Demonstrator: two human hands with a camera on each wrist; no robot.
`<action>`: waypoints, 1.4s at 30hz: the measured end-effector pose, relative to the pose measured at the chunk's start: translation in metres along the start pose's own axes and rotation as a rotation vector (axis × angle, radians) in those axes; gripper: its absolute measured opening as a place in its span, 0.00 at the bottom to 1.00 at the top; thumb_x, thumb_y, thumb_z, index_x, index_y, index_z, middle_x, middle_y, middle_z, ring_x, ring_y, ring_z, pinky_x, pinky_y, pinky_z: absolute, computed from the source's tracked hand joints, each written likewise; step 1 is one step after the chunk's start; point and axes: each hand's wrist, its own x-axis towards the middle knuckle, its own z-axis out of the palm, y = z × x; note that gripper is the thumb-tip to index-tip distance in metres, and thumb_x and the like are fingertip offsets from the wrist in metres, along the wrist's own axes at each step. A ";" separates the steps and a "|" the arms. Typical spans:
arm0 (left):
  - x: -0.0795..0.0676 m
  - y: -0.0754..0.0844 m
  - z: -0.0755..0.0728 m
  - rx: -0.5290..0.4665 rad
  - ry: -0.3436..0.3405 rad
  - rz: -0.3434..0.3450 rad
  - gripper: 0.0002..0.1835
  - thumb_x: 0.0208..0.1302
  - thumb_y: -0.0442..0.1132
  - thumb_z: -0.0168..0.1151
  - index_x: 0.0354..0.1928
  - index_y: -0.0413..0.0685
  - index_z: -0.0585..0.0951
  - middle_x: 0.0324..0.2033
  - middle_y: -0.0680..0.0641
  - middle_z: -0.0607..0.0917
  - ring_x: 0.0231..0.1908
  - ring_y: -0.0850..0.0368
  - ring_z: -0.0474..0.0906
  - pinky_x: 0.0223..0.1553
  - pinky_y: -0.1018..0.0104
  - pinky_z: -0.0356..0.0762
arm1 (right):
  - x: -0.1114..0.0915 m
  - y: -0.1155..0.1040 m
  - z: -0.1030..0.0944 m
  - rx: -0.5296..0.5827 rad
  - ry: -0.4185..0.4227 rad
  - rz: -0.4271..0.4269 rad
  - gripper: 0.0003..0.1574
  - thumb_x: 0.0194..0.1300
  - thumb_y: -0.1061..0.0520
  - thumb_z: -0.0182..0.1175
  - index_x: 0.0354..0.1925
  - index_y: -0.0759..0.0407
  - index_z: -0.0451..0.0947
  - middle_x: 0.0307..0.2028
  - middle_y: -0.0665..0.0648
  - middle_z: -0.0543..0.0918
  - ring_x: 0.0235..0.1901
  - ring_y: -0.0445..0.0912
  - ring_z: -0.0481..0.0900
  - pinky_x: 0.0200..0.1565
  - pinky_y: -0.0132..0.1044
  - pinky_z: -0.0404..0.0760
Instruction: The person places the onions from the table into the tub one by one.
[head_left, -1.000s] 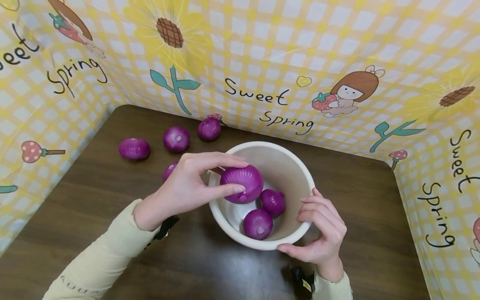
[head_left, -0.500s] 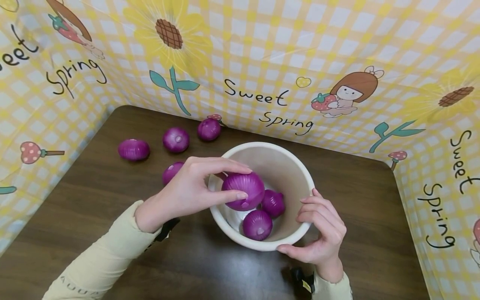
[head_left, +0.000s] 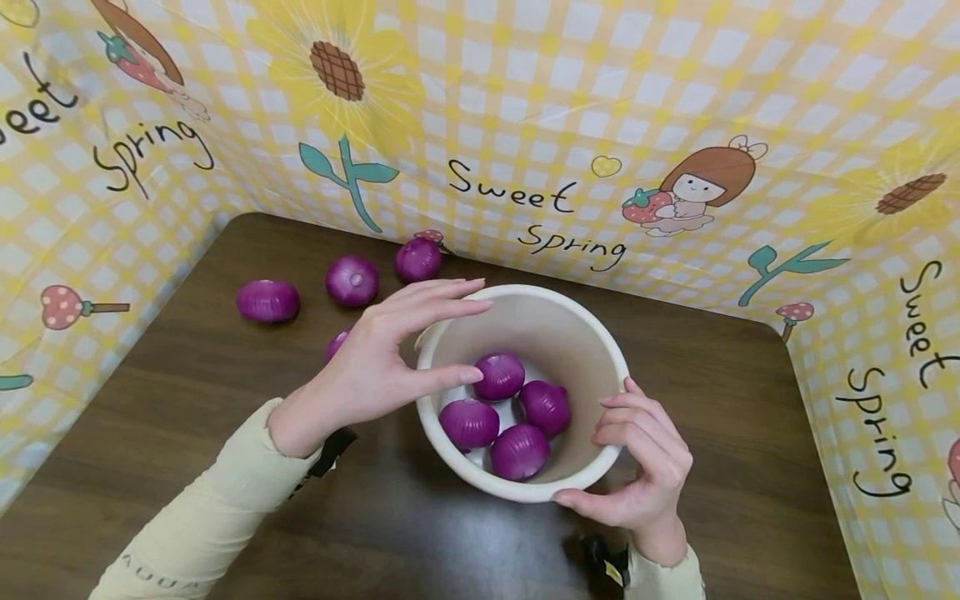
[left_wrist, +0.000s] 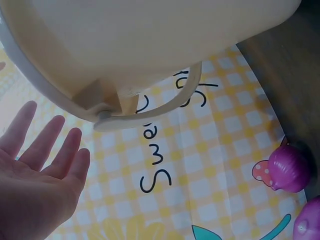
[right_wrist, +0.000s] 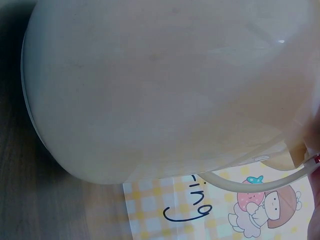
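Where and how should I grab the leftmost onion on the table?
Grip the leftmost onion around its rounded middle, probably from above with the left hand, thumb on its near side, fingers opposite. In the head view it looks narrower that way than side to side, and it lies apart from the next onion.

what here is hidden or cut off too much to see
Head view: most of one red onion, behind the left hand.
Left wrist view: part of the corner onion, cut off by the picture's edge.
Right wrist view: the inside of the bucket, hidden by its outer wall; most of the right hand, beyond the right edge.
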 end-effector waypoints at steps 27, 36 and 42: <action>-0.010 -0.009 -0.007 0.010 0.074 -0.050 0.31 0.50 0.37 0.83 0.60 0.51 0.84 0.61 0.53 0.81 0.64 0.54 0.74 0.65 0.53 0.70 | -0.002 -0.001 -0.001 -0.010 -0.006 0.001 0.42 0.45 0.31 0.79 0.16 0.66 0.74 0.20 0.61 0.79 0.29 0.59 0.79 0.59 0.51 0.78; -0.012 -0.010 -0.011 0.015 0.088 -0.069 0.33 0.49 0.37 0.83 0.61 0.51 0.84 0.61 0.54 0.81 0.63 0.55 0.74 0.64 0.57 0.70 | -0.001 0.000 -0.001 -0.012 -0.009 0.002 0.42 0.45 0.31 0.79 0.16 0.65 0.74 0.20 0.61 0.79 0.30 0.59 0.79 0.59 0.51 0.78; -0.015 -0.012 -0.014 0.018 0.098 -0.074 0.32 0.50 0.36 0.83 0.61 0.51 0.84 0.61 0.52 0.82 0.63 0.55 0.75 0.64 0.59 0.70 | 0.000 -0.001 -0.001 -0.002 -0.012 0.004 0.42 0.44 0.32 0.80 0.16 0.66 0.74 0.20 0.61 0.79 0.29 0.59 0.79 0.59 0.51 0.78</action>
